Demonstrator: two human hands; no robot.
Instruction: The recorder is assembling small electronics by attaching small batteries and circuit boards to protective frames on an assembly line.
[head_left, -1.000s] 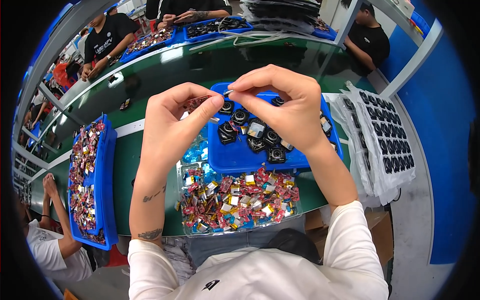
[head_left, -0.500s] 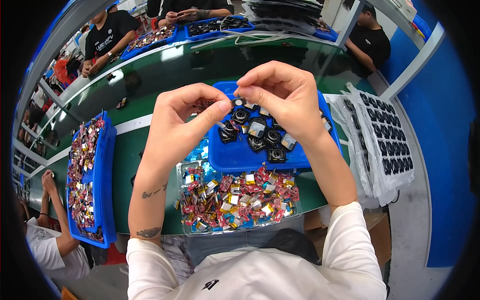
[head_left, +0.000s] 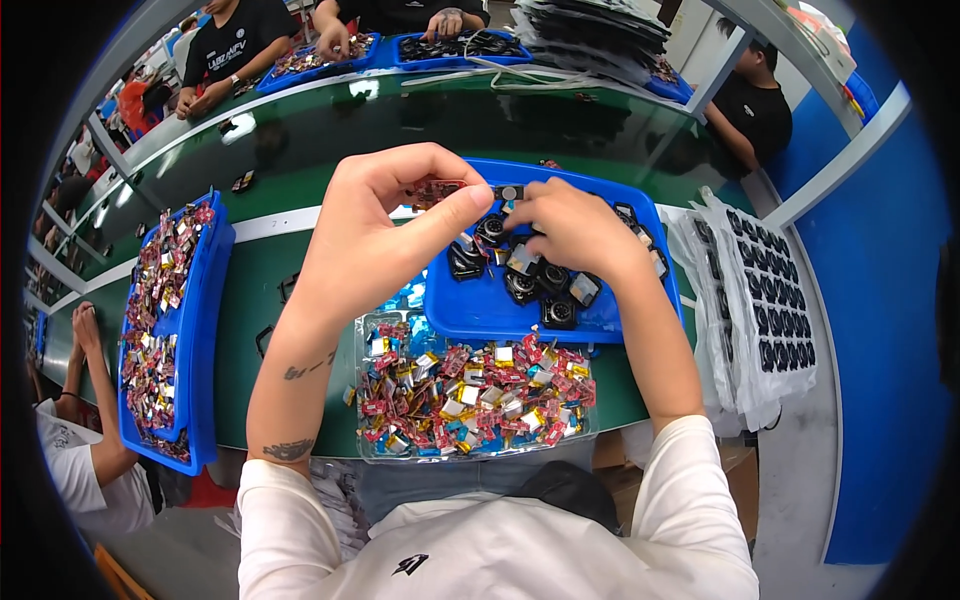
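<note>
My left hand (head_left: pixel 390 230) is closed in a pinch, raised over the left end of the blue tray. A small red circuit board (head_left: pixel 437 192) sticks out between its thumb and fingers. My right hand (head_left: pixel 580 230) is over the middle of the blue tray (head_left: pixel 480 322), palm down and fingers apart, close above the black watch casings (head_left: pixel 558 312). Its fingertips partly cover the casings below. A small dark part with a round grey face (head_left: pixel 510 192) shows between the two hands; I cannot tell whether either hand touches it.
In front of me a clear plastic tray (head_left: pixel 365 440) holds red boards and silver battery cells. Another blue tray (head_left: pixel 205 400) of boards stands at left. Foam sheets with black parts (head_left: pixel 775 270) lie at right. Co-workers (head_left: pixel 235 50) sit across the green bench (head_left: pixel 330 140).
My right hand has come away from the left hand's fingertips and dropped toward the casings in the tray, its fingers spreading. My left hand keeps its pinch.
</note>
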